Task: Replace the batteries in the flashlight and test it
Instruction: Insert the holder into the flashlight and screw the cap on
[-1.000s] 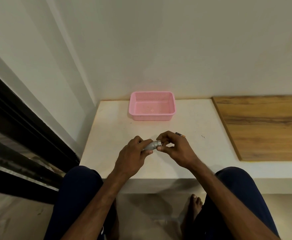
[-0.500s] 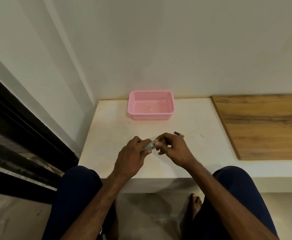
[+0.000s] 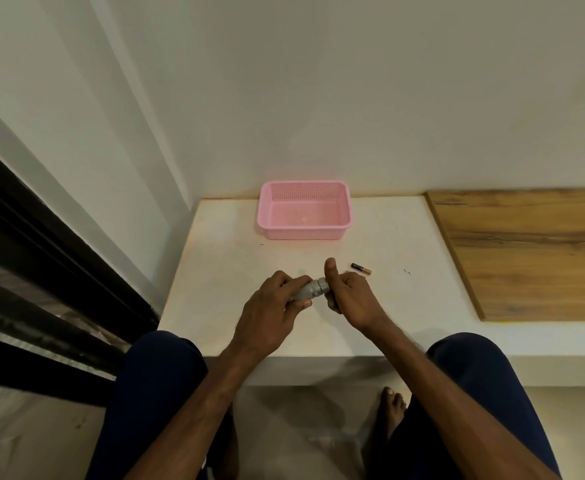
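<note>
The left hand (image 3: 270, 306) has its fingers (image 3: 293, 281) wrapped around the grey body of the flashlight (image 3: 310, 289), which lies slanted just above the white tabletop (image 3: 221, 271), its ribbed end sticking out past the fingertips toward the right hand (image 3: 348, 297). That ribbed end touches the base of the right thumb, which stands up straight; the remaining right fingers curl loosely beneath it, and whether they grip anything cannot be told. A single battery (image 3: 361, 268) lies on the tabletop just beyond the right fingers. Farther off, against the wall, sits a pink basket (image 3: 304, 233).
</note>
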